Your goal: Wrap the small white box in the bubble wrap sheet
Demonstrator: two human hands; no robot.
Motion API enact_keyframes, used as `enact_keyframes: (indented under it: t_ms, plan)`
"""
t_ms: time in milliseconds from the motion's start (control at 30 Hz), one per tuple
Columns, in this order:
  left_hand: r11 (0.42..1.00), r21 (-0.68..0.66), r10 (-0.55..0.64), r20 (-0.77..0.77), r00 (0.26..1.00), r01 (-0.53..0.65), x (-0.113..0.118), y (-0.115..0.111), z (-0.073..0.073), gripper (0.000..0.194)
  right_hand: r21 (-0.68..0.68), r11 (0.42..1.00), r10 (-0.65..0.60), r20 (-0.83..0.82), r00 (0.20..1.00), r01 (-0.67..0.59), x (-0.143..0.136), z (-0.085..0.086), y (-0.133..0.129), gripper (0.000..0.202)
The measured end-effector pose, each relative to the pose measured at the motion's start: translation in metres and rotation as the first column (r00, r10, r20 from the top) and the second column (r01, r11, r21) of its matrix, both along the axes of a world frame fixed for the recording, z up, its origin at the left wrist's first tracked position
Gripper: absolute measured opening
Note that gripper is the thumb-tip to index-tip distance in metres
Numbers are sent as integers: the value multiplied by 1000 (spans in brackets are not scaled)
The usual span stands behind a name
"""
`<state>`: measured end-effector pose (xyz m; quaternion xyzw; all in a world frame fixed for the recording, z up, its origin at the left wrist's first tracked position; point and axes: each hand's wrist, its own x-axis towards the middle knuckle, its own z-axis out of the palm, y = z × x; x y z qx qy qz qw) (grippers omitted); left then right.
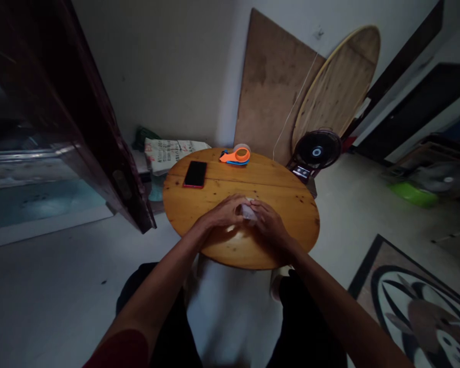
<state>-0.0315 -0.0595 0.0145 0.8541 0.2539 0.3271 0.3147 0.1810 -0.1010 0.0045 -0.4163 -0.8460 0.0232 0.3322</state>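
Both my hands meet over the front half of a round wooden table [230, 189]. Between them is a small, whitish, partly see-through item [248, 211], its exact kind too small and blurred to make out. My left hand [228, 210] curls round its left side, fingers bent and thumb toward it. On the other side, my right hand [267, 221] closes on it with the fingertips over its top edge. Farther back on the table lies an orange and blue tape dispenser [235, 155]. A dark-screened phone with a red edge [195, 174] lies flat at the left.
Behind the table, a brown board [272, 76] and a round wooden tabletop [337, 76] lean on the wall. A black fan [316, 152] stands at the back right. A printed white sack [172, 152] is at the back left, near a dark door frame [115, 168].
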Motion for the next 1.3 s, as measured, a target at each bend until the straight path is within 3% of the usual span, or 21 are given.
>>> enact_keyframes:
  t_ms: [133, 400, 567, 633, 733, 800, 967, 1100, 1200, 1300]
  plan:
    - [987, 91, 135, -16, 991, -133, 6, -5, -11, 42, 38, 999, -31, 1, 1000, 31, -4, -7, 2, 36]
    - [967, 95, 235, 25, 972, -237, 22, -7, -7, 14, -42, 998, -58, -133, 989, 53, -10, -4, 4, 36]
    - [954, -42, 300, 35, 953, -298, 18, -5, -4, 12, -169, 984, -97, -201, 975, 63, -7, 14, 6, 28]
    - [942, -157, 306, 30, 952, -298, 17, -4, -4, 19, -320, 946, -122, -226, 966, 45, -4, 24, 9, 17]
    - [921, -268, 302, 28, 953, -284, 19, -3, -4, 25, -572, 811, -113, -357, 927, -122, -2, 33, 14, 20]
    - [904, -295, 325, 7, 946, -308, 21, -2, -4, 25, -640, 733, -134, -464, 875, -228, -5, 33, 17, 24]
    - [876, -251, 399, -106, 911, -412, 22, 5, -5, 28, -655, 702, -241, -587, 773, -278, -12, 24, 13, 32]
    - [865, -252, 426, -92, 900, -435, 22, 9, -9, 27, -623, 656, -181, -677, 713, -426, -10, 23, 7, 42]
    - [865, -304, 408, -38, 912, -399, 21, 9, -10, 25, -594, 663, -135, -692, 709, -455, -10, 24, 3, 45]
    - [873, -399, 338, 79, 938, -281, 20, 4, -7, 26, -596, 699, -157, -668, 727, -396, -13, 24, -1, 41]
